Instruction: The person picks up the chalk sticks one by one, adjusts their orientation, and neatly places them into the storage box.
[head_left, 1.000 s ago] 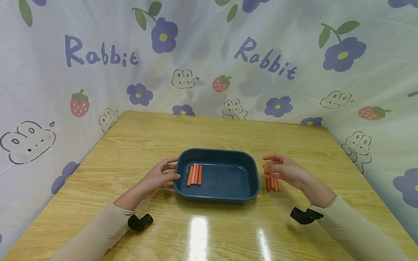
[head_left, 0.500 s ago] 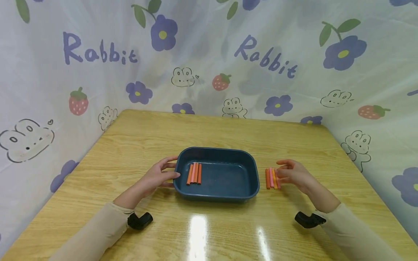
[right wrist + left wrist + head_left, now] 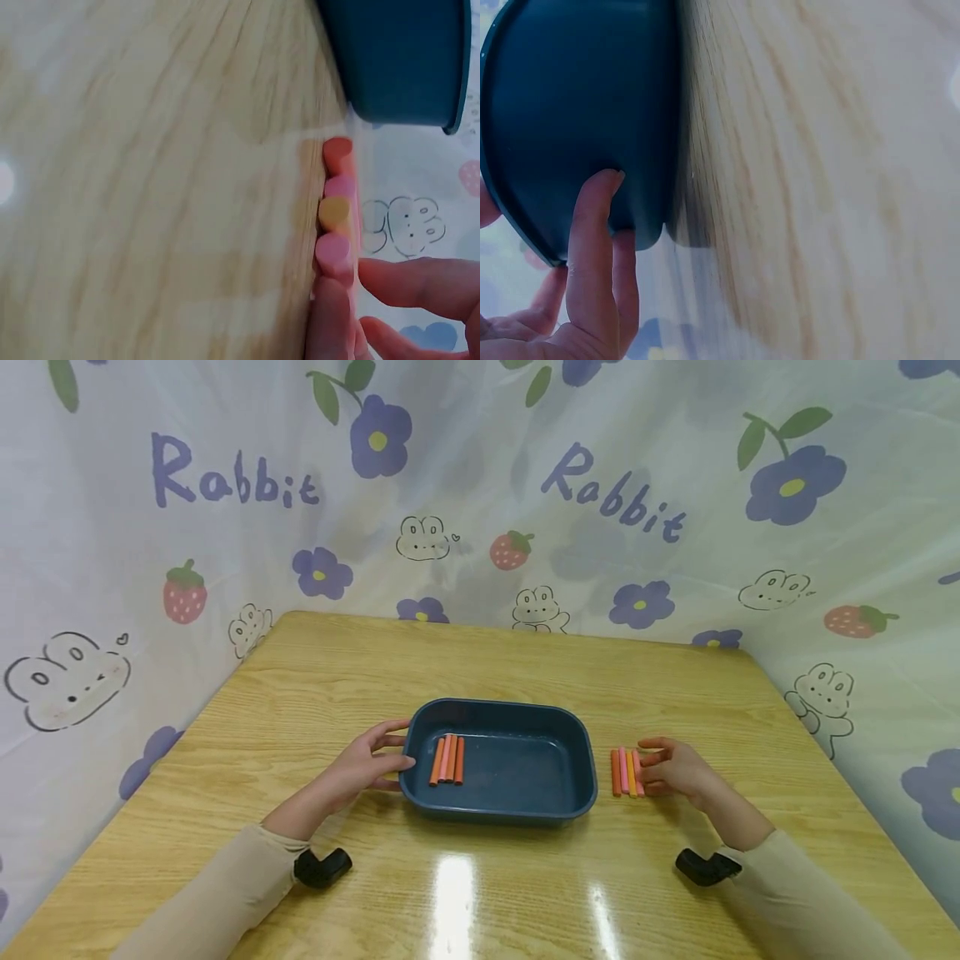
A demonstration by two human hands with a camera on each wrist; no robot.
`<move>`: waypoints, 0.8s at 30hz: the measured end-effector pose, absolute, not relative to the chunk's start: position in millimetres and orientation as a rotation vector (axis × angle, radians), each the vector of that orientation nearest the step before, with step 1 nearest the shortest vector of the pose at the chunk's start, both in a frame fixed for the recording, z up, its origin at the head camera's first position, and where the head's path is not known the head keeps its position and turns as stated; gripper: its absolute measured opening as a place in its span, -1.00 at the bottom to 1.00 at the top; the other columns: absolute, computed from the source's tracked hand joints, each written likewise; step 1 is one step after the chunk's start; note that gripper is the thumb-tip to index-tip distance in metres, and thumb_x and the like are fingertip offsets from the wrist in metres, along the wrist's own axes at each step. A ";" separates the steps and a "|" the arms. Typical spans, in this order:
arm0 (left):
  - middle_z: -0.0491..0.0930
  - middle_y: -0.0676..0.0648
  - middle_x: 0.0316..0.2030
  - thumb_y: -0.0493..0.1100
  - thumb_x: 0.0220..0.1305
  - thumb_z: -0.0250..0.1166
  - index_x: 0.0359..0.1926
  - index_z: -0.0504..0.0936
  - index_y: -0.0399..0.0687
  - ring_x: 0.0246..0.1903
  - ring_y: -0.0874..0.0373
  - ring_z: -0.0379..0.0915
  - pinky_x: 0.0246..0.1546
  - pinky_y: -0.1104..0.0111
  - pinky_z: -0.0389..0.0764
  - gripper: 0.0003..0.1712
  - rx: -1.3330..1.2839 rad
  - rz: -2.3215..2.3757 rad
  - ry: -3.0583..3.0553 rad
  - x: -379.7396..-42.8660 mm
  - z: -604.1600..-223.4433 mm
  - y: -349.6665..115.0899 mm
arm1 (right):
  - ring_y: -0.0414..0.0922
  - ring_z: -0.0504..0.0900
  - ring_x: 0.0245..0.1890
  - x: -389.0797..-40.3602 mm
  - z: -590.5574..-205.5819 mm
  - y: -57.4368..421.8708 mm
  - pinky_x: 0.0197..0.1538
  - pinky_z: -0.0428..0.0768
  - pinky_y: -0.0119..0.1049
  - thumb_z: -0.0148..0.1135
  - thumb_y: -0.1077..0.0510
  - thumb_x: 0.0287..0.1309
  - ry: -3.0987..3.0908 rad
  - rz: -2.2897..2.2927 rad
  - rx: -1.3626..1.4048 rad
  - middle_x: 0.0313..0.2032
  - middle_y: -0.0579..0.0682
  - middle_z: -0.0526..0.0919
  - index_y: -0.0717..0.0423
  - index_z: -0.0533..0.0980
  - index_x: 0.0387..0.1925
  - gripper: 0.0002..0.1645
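Observation:
A dark blue rectangular bin (image 3: 525,781) stands on the table. My left hand (image 3: 367,760) touches its left end, fingers nearly straight against the outer wall, as the left wrist view shows. Inside, at the left, several chalk-like sticks (image 3: 447,760) in orange, pink and red lie side by side. Right of the bin lies a second row: a red stick (image 3: 617,772), a pink one (image 3: 624,770), a yellow-orange one (image 3: 334,214) and another pink one (image 3: 334,251). My right hand (image 3: 675,768) is at this row's right side, the thumb (image 3: 330,315) against the outer pink stick.
The wooden table (image 3: 360,668) reaches back to a white curtain (image 3: 465,468) printed with rabbits, flowers and strawberries. A black wrist camera (image 3: 322,867) sits at the left cuff, another camera (image 3: 705,867) at the right one.
My right hand has drawn back to the right from over the stick row and come down at its right side, uncovering most of the sticks. The left hand and the bin stay put.

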State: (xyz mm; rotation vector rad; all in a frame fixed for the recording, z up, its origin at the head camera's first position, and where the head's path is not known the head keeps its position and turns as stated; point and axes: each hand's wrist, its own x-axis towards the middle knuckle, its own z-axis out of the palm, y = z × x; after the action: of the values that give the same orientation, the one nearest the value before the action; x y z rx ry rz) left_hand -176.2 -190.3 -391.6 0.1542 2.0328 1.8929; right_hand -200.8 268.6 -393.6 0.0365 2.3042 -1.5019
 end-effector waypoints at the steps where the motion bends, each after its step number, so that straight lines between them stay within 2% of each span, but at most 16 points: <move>1: 0.18 -0.41 0.21 -0.29 0.18 0.24 0.39 0.07 -0.16 -0.13 -0.11 0.53 -0.23 0.09 0.61 -0.19 0.148 1.895 2.032 -176.2 -391.6 -190.0 | -0.15 0.59 -0.35 -201.7 -394.5 269.1 -0.25 0.64 -0.22 0.10 0.45 0.14 2.301 -1.495 0.042 -0.15 0.21 0.39 0.51 0.03 0.29 -0.27; 12: 0.19 -0.40 0.20 -0.29 0.18 0.24 0.40 0.07 -0.15 -0.06 -0.14 0.49 -0.24 0.09 0.61 -0.20 0.139 1.895 2.038 -176.4 -391.1 -189.7 | -0.12 0.55 -0.38 -208.8 -394.0 269.7 -0.30 0.64 -0.24 0.26 0.43 -0.01 2.318 -1.363 0.004 -0.24 0.16 0.41 0.49 0.19 0.21 -0.27; 19: 0.19 -0.41 0.20 -0.31 0.19 0.22 0.39 0.07 -0.15 -0.07 -0.14 0.50 -0.24 0.09 0.61 -0.21 0.126 1.890 2.040 -175.0 -390.1 -188.8 | -0.10 0.54 -0.34 -208.0 -394.0 271.2 -0.28 0.63 -0.21 0.21 0.46 -0.03 2.257 -1.467 0.019 -0.18 0.18 0.39 0.45 0.11 0.22 -0.23; 24: 0.19 -0.40 0.21 -0.31 0.19 0.22 0.39 0.08 -0.15 -0.11 -0.12 0.52 -0.24 0.08 0.61 -0.22 0.123 1.890 2.045 -174.7 -390.7 -188.7 | -0.08 0.60 -0.33 -206.4 -393.8 273.9 -0.23 0.64 -0.19 0.16 0.45 0.05 2.167 -1.608 0.034 -0.17 0.15 0.45 0.42 0.06 0.28 -0.22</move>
State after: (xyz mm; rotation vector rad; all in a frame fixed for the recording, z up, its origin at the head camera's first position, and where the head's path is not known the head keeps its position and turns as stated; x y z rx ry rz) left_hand -174.7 -188.7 -390.7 0.1227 2.0445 1.8897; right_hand -206.4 273.9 -393.8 0.0342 2.1671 -1.6079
